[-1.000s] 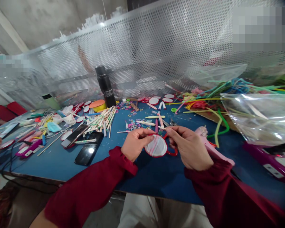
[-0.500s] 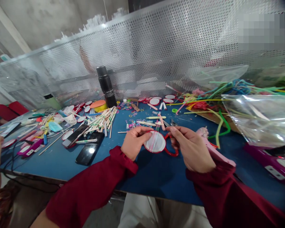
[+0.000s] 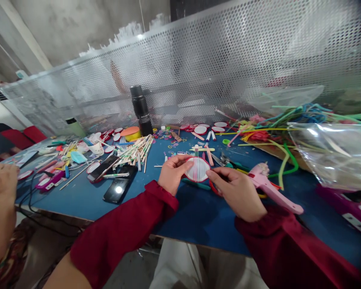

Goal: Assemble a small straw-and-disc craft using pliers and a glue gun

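My left hand (image 3: 172, 174) pinches the left rim of a small round white disc with a red edge (image 3: 197, 169), held upright just above the blue table (image 3: 78, 198). My right hand (image 3: 236, 192) has its fingers closed at the disc's lower right edge, over a red loop (image 3: 212, 187) that hangs below the disc. Thin pinkish bands cross the disc's face. Both my arms wear dark red sleeves.
A pink glue gun (image 3: 270, 188) lies right of my right hand. Two phones (image 3: 116, 188) and a heap of sticks (image 3: 135, 150) lie to the left. A black flask (image 3: 141, 110) stands at the back. Coloured straws (image 3: 276, 128) and a clear bag (image 3: 333, 154) fill the right. Another person's hand (image 3: 1, 182) rests at far left.
The disc has turned more upright and moved slightly up. My right hand has dropped from the disc's top right to its lower right edge. The camera view has shifted a little.
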### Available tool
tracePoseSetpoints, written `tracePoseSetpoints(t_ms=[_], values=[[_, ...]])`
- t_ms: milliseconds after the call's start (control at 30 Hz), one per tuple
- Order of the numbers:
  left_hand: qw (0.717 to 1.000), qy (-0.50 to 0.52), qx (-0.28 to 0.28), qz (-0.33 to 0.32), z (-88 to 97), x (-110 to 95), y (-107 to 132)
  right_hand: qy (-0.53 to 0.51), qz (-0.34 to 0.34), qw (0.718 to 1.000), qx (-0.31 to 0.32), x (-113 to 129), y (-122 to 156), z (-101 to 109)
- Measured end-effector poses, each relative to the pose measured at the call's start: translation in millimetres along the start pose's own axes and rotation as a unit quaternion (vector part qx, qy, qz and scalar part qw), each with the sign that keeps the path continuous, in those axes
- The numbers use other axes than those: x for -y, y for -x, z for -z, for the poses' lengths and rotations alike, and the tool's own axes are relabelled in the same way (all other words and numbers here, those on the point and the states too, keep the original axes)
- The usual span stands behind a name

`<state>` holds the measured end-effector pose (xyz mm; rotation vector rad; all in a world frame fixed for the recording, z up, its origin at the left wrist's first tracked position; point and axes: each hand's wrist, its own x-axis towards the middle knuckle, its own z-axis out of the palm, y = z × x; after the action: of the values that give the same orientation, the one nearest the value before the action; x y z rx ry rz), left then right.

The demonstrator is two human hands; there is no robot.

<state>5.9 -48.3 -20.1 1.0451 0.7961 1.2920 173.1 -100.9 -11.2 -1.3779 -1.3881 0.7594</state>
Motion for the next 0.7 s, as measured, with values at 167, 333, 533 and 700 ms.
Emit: tracePoseSetpoints(t_ms=[167, 333, 533, 700], values=[[0.999, -0.007, 0.038, 0.007, -1.1, -6, 1, -0.079, -0.042, 0.996, 0.001, -7, -3, 2], [0.997, -0.067, 0.012, 0.023, 2.2, -13, 0, -0.177, -0.083, 0.981, 0.002, -8, -3, 1], [0.990, -0.137, 0.009, -0.024, 1.6, -17, 1, -0.214, -0.091, 0.972, 0.012, -1, 1, 2], [0.990, -0.136, 0.014, -0.039, 0.1, -20, 3, -0.214, -0.083, 0.973, 0.023, 0, 2, 2]])
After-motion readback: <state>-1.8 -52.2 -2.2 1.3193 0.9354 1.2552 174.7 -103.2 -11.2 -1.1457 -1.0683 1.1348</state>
